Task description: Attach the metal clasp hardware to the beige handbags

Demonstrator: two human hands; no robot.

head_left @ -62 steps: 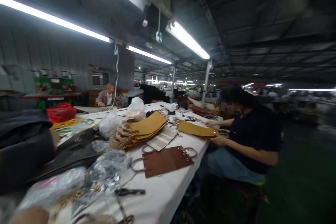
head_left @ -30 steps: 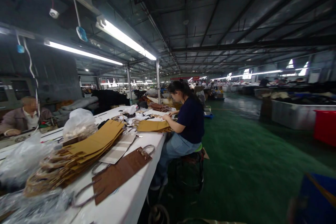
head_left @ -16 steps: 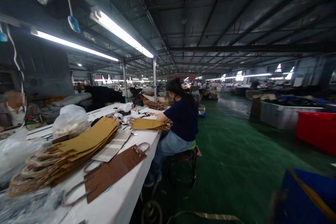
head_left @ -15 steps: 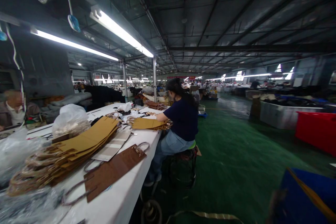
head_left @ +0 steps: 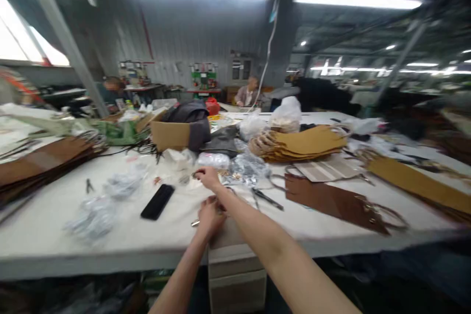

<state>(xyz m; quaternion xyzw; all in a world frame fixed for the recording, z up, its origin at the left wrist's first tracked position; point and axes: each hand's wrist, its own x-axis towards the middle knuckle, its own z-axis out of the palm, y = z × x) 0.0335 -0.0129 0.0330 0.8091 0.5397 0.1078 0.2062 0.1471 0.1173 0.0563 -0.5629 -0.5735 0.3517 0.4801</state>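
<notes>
Now the left hand curls, its grip unclear, by the pale panel draped over the table edge, which could slip if the bent-fingered right hand, hold also unclear, lets its forearm snag it.

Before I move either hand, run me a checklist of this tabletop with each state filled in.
1. Phone away from both hands: ok, it lies flat to the left of them.
2. Black tool away from the fingers: ok, it lies to the right of both hands.
3. Brown panel with loop handles lying flat: ok, on the right side of the table.
4. Space just beyond the right hand free of clutter: not ok, a plastic bag lies there.
5. Left hand gripping securely: cannot tell, its fingers are partly hidden and blurred.
</notes>
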